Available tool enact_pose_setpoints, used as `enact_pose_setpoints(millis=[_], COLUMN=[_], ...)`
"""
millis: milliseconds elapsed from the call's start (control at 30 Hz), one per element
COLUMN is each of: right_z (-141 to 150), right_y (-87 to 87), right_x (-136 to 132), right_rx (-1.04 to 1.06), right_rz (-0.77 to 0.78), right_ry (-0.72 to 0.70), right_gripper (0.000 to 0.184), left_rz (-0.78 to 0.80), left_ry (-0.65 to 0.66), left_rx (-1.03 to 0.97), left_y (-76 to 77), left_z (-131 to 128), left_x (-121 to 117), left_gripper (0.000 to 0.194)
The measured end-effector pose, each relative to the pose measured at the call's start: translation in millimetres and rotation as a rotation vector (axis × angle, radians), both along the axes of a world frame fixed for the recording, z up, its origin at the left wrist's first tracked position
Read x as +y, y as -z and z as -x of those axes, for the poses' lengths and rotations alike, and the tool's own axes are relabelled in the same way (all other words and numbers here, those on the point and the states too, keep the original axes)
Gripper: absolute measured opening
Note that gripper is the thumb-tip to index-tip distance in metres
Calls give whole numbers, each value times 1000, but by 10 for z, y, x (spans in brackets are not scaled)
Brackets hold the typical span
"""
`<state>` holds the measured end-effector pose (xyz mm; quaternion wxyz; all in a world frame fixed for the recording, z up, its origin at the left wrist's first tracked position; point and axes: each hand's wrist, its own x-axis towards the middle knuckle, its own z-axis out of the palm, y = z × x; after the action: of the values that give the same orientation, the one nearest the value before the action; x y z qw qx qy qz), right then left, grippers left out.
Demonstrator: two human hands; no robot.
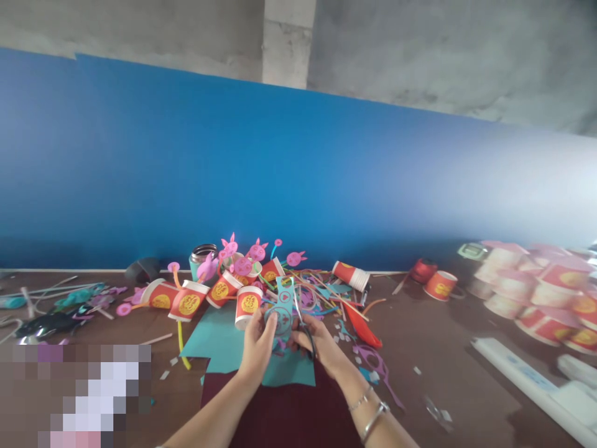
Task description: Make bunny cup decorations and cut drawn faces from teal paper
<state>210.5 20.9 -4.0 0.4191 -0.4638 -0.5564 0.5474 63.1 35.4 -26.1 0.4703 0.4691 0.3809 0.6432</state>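
In the middle of the head view, my left hand [260,341] is closed on a piece of teal paper [285,305] with red drawn outlines on it. My right hand [321,343] has its fingers through the dark handles of a pair of scissors [306,333]. The scissor blades point up and away, right along the paper's right edge. Below both hands lies a larger teal sheet [219,339]. A red paper cup [249,305] with a yellow print stands just beyond my left hand.
Pink paper animal heads [242,266] on cups crowd the far middle, by an open flask [204,255]. Coloured scraps [310,292] and a red balloon [362,325] lie to the right. Stacked cups [536,286] and a white bar-shaped object [517,376] sit far right. A blue partition [280,168] stands behind.
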Motion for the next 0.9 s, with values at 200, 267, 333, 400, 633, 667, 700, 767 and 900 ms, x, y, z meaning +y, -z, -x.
enact_pose_setpoints(millis=[200, 267, 333, 400, 633, 667, 700, 767, 900], right_z=[-95, -132, -160, -174, -181, -181, -182, -184, -212], right_y=[-9, -8, -9, -11, -7, -3, 3, 18, 37], right_x=[42, 49, 47, 39, 31, 32, 34, 37, 39], right_rx=[-72, -122, -177, -210, -193, -191, -194, -203, -244], right_rz=[-43, -29, -20, -9, 16, 16, 16, 23, 28], right_ry=[-58, -96, -124, -133, -158, -160, -157, -142, -137], right_gripper=[37, 36, 34, 33, 31, 30, 30, 29, 27], left_rz=[-3, -11, -14, -9, 6, 10, 14, 22, 55], left_ry=[-144, -132, -115, -99, -65, -63, -63, -62, -39], left_rx=[-12, 2, 9, 5, -9, -17, -24, -34, -66], left_y=[-45, -53, -51, -44, -17, -11, -5, 4, -7], left_z=[67, 72, 67, 60, 58, 60, 61, 65, 74], left_x=[34, 34, 31, 28, 37, 40, 43, 46, 44], left_gripper=[23, 22, 22, 23, 24, 25, 25, 25, 26])
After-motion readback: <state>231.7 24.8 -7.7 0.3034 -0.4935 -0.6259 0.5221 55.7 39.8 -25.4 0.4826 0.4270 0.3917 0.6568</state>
